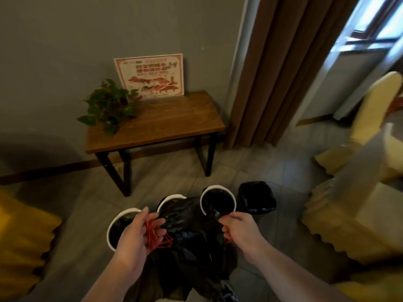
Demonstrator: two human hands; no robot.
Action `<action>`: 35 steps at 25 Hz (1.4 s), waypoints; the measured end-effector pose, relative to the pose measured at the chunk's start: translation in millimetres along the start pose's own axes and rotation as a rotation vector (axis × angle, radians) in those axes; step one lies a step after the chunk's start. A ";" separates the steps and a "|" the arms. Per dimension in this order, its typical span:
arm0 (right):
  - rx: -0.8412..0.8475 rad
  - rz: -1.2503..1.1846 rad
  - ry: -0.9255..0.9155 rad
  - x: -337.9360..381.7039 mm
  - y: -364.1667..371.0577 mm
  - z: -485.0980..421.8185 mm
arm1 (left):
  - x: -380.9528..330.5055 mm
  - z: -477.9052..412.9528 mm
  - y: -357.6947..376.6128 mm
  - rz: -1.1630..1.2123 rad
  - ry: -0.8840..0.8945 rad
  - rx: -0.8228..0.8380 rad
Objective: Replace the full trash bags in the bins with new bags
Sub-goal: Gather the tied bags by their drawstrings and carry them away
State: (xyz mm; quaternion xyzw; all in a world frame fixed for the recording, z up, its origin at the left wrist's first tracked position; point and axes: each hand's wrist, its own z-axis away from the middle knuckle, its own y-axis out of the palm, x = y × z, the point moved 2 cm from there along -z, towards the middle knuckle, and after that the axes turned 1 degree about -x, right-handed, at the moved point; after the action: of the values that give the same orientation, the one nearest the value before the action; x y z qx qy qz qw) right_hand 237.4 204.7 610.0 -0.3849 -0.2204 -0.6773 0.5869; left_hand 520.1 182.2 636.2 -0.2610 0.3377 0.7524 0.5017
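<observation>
A black trash bag [192, 243] hangs in front of me, held up by its red drawstring [152, 234]. My left hand [139, 234] grips the bunched red string on the bag's left side. My right hand [239, 232] pinches the red string on the bag's right side. Three round white-rimmed bins stand on the floor behind the bag: the left bin [113, 225], the middle bin [170, 200], partly hidden by the bag, and the right bin [218, 201]. A black rectangular bin [257, 197] with a black liner stands to their right.
A wooden side table [157, 123] with a potted plant [109, 107] and a printed sign [150, 77] stands against the grey wall. Brown curtains [283, 68] hang at the right. Chairs with yellow covers [353, 188] stand at the right, and a yellow cover [19, 243] lies at the left.
</observation>
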 end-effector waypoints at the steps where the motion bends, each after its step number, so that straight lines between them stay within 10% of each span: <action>1: -0.024 -0.009 -0.005 0.1 0.1 5.9 | -2.3 -4.0 -2.4 -0.011 -0.012 0.013; 18: -0.350 -0.383 -0.021 -90.3 -100.4 134.8 | 46.1 28.3 93.1 -0.458 -0.100 0.148; 35: -0.852 -0.744 0.091 -314.7 -321.8 342.3 | 287.5 185.6 311.5 -0.847 -0.133 0.586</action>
State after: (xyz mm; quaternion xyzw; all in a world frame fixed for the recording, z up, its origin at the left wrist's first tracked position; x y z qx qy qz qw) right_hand 21.5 727.3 621.4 -0.4545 -0.0228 -0.8836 0.1104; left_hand 116.4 407.9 620.5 -0.1752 0.3664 0.3723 0.8346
